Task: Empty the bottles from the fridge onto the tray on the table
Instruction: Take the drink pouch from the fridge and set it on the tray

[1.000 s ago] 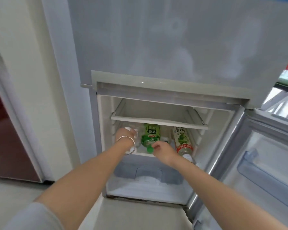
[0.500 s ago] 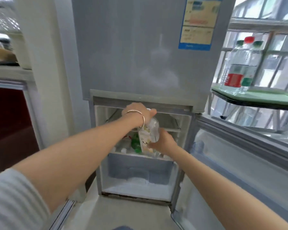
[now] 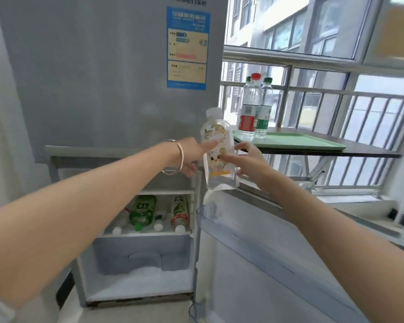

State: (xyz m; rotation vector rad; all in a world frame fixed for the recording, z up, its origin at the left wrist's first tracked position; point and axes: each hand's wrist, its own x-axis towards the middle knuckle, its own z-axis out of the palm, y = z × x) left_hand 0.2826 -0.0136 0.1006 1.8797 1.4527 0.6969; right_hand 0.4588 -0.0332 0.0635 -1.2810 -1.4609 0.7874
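Just beyond the right grip (image 3: 247, 159), a dark flat-topped desk (image 3: 371, 153) bears a pale green plastic tray (image 3: 313, 142). Clear capped water bottles (image 3: 247, 113) stand upright at the tray end nearest that grip. Well below the left grip (image 3: 191, 157), a white fridge shelf (image 3: 145, 234) carries several plastic drink bottles (image 3: 142, 210) lying on their sides.

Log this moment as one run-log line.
held: clear plastic bottle with cartoon label, cap up, left hand and right hand gripping | green plastic tray: capped bottles standing | fridge shelf: lying bottles
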